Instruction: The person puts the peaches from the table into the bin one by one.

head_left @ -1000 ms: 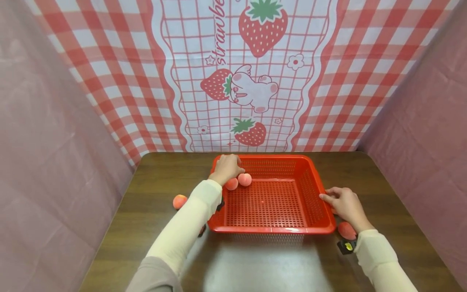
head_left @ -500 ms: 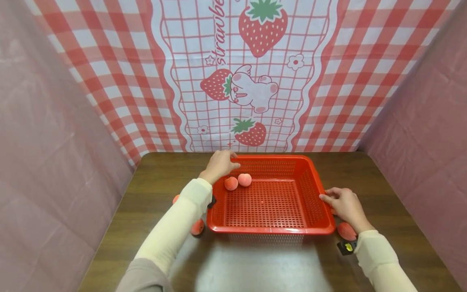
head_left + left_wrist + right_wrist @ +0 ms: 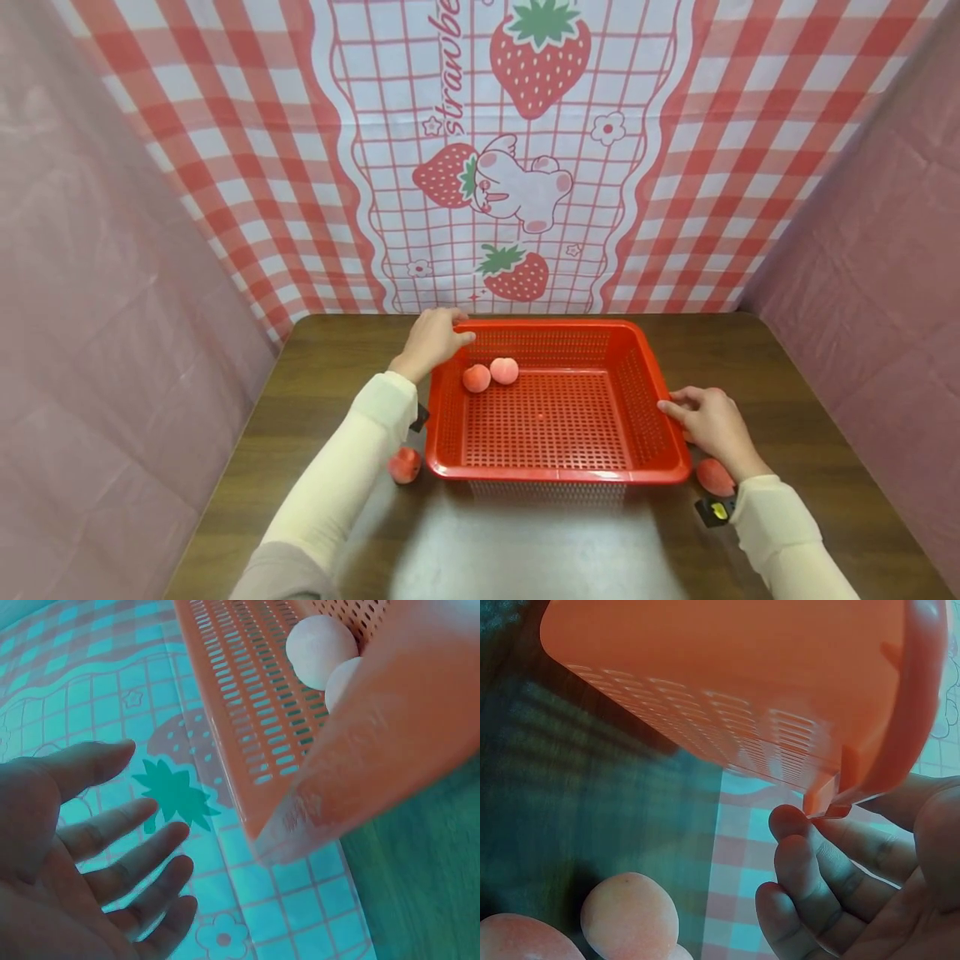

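A red plastic basket (image 3: 540, 425) stands upright on the brown wooden tabletop (image 3: 330, 383), with rows of slots and holes in its walls and floor. Inside, toward its back left corner, lie a redder peach (image 3: 476, 378) and a paler peach (image 3: 505, 371), side by side. The left hand (image 3: 433, 337) is by that same corner; the left wrist view shows it apart from the basket, holding nothing, its thumb and fingers spread and slightly bent. The right hand (image 3: 712, 425) is at the middle of the basket's right side, thumb on the inner side of the rim and the other fingers curled beneath it outside, pinching the edge. Outside the basket, a red peach (image 3: 405, 465) lies on the tabletop just beside the front left corner, near the left forearm. To the right, a large peach (image 3: 715, 477) lies by the right wrist, and the right wrist view shows a round peach (image 3: 630, 915) near the basket's outer wall, with a sliver of another behind it. Cream sleeves (image 3: 337, 483) cover both forearms, and a small black device (image 3: 712, 512) with a yellow mark sits at the right wrist. Behind the tabletop hangs a red-and-white checked cloth (image 3: 675, 208) printed with strawberries, and plain pink curtains (image 3: 112, 333) hang at both sides.
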Motion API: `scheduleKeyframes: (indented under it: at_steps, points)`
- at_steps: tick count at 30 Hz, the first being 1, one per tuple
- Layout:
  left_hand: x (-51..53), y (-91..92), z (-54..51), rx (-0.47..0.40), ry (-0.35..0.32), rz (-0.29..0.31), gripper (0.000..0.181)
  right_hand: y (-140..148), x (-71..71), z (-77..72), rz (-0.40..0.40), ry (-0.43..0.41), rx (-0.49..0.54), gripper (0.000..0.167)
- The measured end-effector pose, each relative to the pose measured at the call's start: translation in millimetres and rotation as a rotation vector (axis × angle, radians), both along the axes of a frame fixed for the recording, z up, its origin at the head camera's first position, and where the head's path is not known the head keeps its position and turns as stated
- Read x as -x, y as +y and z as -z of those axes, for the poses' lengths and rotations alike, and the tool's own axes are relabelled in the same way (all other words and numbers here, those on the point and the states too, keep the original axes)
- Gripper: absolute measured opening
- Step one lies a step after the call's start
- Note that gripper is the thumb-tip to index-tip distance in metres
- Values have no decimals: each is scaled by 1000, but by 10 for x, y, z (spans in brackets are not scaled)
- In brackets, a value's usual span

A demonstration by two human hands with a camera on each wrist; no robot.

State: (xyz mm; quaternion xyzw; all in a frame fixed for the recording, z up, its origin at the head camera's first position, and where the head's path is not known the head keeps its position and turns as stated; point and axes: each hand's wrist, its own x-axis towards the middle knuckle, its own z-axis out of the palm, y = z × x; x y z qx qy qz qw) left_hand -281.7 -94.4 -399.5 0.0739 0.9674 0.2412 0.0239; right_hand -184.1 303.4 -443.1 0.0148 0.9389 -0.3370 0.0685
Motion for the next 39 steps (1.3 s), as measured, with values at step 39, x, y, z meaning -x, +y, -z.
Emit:
scheduleKeyframes:
  at_steps: [39]
  points:
    - [-258,-835,122,22,-83,-132,46,-16,-24,8,-5,21,-12,47]
